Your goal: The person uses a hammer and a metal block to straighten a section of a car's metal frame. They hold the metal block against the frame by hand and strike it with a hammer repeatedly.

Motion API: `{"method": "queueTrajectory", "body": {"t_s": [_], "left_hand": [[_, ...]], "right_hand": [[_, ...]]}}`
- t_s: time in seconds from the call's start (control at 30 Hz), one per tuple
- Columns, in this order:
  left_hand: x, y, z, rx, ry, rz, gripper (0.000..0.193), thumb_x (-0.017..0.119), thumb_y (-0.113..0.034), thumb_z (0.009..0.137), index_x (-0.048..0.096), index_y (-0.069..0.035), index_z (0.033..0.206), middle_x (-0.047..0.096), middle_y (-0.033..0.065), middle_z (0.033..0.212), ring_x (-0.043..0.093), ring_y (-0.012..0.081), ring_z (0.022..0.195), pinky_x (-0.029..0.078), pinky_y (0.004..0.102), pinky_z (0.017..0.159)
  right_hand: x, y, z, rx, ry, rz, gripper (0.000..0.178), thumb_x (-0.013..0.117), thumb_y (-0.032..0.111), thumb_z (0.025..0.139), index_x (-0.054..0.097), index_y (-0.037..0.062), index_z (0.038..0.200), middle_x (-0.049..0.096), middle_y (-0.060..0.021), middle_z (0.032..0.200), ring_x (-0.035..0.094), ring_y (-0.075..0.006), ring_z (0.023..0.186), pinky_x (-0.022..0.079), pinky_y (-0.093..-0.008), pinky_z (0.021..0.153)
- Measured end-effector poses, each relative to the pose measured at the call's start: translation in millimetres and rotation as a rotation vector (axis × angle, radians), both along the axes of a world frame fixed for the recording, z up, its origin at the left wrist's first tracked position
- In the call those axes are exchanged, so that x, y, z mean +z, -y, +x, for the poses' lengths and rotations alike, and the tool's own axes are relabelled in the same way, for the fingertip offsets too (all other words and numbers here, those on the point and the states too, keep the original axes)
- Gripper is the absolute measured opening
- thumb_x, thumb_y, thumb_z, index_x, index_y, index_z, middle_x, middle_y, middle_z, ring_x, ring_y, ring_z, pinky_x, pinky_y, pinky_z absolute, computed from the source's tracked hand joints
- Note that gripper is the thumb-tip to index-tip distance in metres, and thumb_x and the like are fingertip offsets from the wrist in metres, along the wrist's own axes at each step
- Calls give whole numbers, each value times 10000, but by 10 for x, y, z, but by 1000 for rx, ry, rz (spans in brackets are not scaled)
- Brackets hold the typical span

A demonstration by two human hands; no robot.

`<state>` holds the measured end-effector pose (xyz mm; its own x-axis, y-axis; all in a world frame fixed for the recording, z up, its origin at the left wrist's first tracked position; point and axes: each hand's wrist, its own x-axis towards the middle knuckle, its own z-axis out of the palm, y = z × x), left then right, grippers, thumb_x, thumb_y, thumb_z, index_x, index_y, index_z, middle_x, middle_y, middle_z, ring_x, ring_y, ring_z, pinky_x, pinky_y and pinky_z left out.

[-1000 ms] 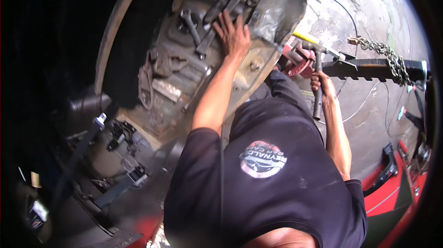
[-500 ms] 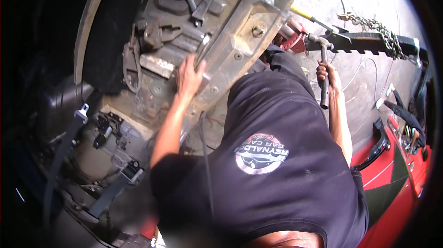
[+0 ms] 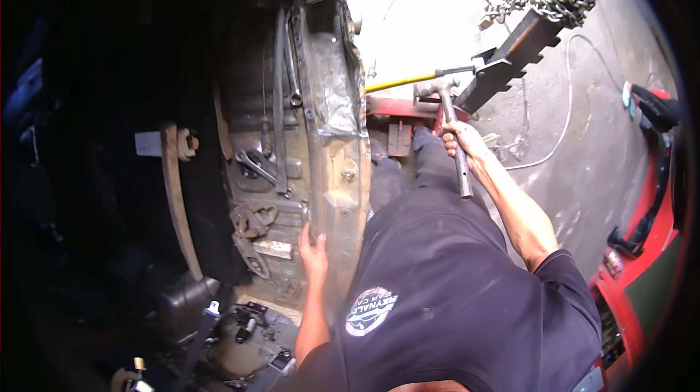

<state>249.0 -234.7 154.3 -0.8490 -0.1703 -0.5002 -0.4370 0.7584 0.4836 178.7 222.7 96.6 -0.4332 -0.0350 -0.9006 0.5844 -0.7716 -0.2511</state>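
My right hand (image 3: 467, 142) is wrapped round the handle of a hammer (image 3: 462, 173), its metal head upward beside a red metal frame. My left hand (image 3: 313, 255) rests at the inner side of a bare car sill (image 3: 341, 206), fingers stretched and apart. Close to its fingertips lie a rusty pulling clamp (image 3: 255, 220) and a pale worn block (image 3: 273, 249). Farther along the car floor are a combination wrench (image 3: 257, 167), a long flat bar (image 3: 280, 111) and another long wrench (image 3: 293, 64).
A notched black steel beam (image 3: 510, 59) with a chain (image 3: 547, 5) wound on it stands ahead right, by a yellow rod (image 3: 401, 83). A thin cable (image 3: 568, 100) crosses the concrete floor. Red car panels (image 3: 642, 199) are at the right, a seat-belt buckle (image 3: 212, 309) lower left.
My view has swung, so the car floor now sits farther left and the beam slants upward. The hammer stays in my right hand; my left hand remains by the sill.
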Motion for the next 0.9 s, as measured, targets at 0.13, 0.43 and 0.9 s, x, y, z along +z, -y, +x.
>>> {"method": "queueTrajectory", "body": {"t_s": [0.13,0.43,0.9], "left_hand": [[209,-856,-1094,-41,-21,330,535,588,-219,964,455,52,1405,518,177,1399,452,258,1309,336,347,1098],[-612,-2517,-3345,-160,-185,305,540,444,-358,1044,473,76,1363,548,178,1353,499,250,1246,338,344,1091],[-1192,-3244,-4596,279,94,519,337,438,-307,993,601,-68,1166,647,93,1148,620,279,1041,499,471,898]], "right_hand": [[166,-173,-411,-36,-154,55,150,572,103,910,516,99,1049,475,21,685,439,-63,482,411,-216,414],[-172,-323,-851,24,-354,219,223,577,43,854,462,50,1046,469,-6,633,432,-74,414,394,-254,367],[-1102,42,-1140,-36,-326,-49,220,598,115,867,497,12,1032,492,-7,689,455,-57,579,392,-260,490]]}}
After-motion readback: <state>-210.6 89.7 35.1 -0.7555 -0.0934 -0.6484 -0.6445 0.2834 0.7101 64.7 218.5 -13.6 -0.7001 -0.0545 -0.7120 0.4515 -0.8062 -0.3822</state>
